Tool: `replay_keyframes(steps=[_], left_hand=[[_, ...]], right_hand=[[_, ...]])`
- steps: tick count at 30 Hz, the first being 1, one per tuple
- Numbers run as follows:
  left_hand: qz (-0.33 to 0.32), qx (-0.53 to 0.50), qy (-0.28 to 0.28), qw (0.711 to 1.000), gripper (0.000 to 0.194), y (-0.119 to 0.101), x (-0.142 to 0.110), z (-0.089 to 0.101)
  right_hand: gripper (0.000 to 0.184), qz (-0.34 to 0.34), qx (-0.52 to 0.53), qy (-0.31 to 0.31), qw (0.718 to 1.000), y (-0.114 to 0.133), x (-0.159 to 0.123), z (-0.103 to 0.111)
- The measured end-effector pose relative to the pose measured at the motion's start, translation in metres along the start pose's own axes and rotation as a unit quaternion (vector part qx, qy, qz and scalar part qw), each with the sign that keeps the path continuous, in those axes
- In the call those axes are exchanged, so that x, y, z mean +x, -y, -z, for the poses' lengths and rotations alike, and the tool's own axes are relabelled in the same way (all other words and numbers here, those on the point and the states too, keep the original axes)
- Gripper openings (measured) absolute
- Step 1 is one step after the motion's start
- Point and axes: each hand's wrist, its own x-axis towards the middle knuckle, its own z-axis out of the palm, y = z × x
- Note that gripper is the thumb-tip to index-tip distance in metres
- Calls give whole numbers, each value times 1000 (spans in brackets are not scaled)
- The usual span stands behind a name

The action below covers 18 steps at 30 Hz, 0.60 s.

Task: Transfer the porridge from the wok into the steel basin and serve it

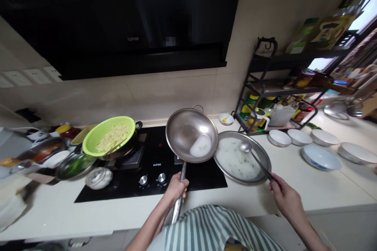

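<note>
My left hand [177, 186] is closed around the long metal handle of a steel wok [182, 129]. The wok tilts to the right over the stove, and a pool of white liquid [201, 146] lies low on its right side. My right hand [285, 195] grips the dark handle of a ladle [260, 164]. The ladle's bowl is over a wide round metal pan [266, 156] of milky liquid with green bits, at the right of the stove. I cannot tell whether the ladle touches the liquid. The wok's right rim overlaps the pan's left edge in view.
A green basin [88, 141] of pale shreds rests on a pot on the left burner. Left of the stove are a glass jar [98, 178] and a pan of greens [77, 164]. Several bowls [321, 157] stand at right, before a black spice rack [249, 86]. A range hood [132, 15] hangs above.
</note>
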Motion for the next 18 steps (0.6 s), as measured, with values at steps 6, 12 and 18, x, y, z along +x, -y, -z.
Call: replay_keyframes(steps=[6,12,18], left_hand=[[-1,-2,2,1000,19,-1,-1,0],[6,8,-4,1000,19,-1,-2,-1],[1,2,-3,1000,20,0,-1,-1]], right_hand=[[58,-168,233,89,954,46,2,-16],[46,43,85,160,982,86,19,-54],[45,144,-54,192,969,102,29,-87]])
